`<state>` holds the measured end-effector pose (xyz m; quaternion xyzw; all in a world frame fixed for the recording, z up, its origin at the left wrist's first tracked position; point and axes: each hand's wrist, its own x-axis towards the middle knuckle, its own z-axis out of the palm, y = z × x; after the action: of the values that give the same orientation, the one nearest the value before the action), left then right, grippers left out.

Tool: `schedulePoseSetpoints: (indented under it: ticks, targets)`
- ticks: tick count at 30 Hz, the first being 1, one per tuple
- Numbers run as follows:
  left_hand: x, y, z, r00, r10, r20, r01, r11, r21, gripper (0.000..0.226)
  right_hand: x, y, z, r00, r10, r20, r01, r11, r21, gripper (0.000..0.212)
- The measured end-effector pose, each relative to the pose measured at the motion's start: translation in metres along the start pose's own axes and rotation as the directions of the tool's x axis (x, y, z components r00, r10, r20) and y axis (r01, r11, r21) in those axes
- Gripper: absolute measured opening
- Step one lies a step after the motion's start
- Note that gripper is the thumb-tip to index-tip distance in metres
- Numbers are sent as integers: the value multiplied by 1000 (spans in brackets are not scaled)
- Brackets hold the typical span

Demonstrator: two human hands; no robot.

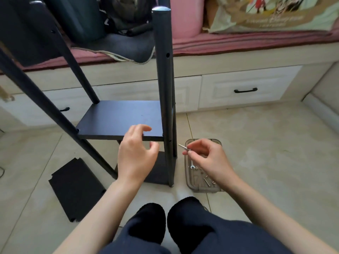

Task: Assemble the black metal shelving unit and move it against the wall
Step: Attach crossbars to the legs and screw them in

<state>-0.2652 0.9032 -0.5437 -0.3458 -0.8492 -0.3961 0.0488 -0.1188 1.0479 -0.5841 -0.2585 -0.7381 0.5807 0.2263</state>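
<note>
The black shelving unit stands on the tiled floor in front of me, with a near right post (166,92), slanting left posts (45,105) and one black shelf board (121,118) mounted low between them. My left hand (135,154) hovers just at the board's front edge, fingers loosely curled, holding nothing. My right hand (205,158) pinches a small silver screw (183,147) between thumb and fingertips, its tip pointing at the near right post. A spare black shelf board (75,187) lies flat on the floor at the left.
A clear plastic tray (200,186) with a small wrench, nuts and screws sits on the floor under my right hand. A low bed base with white drawers (244,87) and a pink mattress runs behind the unit. My knees in dark trousers fill the bottom.
</note>
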Motion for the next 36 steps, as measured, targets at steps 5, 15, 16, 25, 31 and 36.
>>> schedulePoseSetpoints:
  ticks: [5, 15, 16, 25, 31, 36]
  targets:
    - [-8, -10, -2, 832, -550, 72, 529, 748, -400, 9, -1, -22, 15, 999, -28, -16, 28, 999, 31, 12]
    - [3, -16, 29, 677, -454, 579, 728, 301, -615, 73, 5, -16, 21, 999, -41, -26, 42, 999, 10, 16]
    - [5, -14, 32, 678, -435, 593, 730, 299, -615, 75, 5, -15, 21, 999, -46, -24, 47, 999, 5, 19]
    - [9, -17, 47, 661, -396, 637, 742, 215, -635, 41, 4, -5, 22, 997, -71, -21, 72, 997, 30, 21]
    - [9, -18, 47, 661, -390, 641, 745, 240, -622, 42, 2, -1, 28, 995, -92, -46, 96, 992, 77, 23]
    - [10, -20, 49, 671, -391, 630, 738, 274, -616, 43, 1, 0, 27, 994, -99, -48, 104, 988, 116, 29]
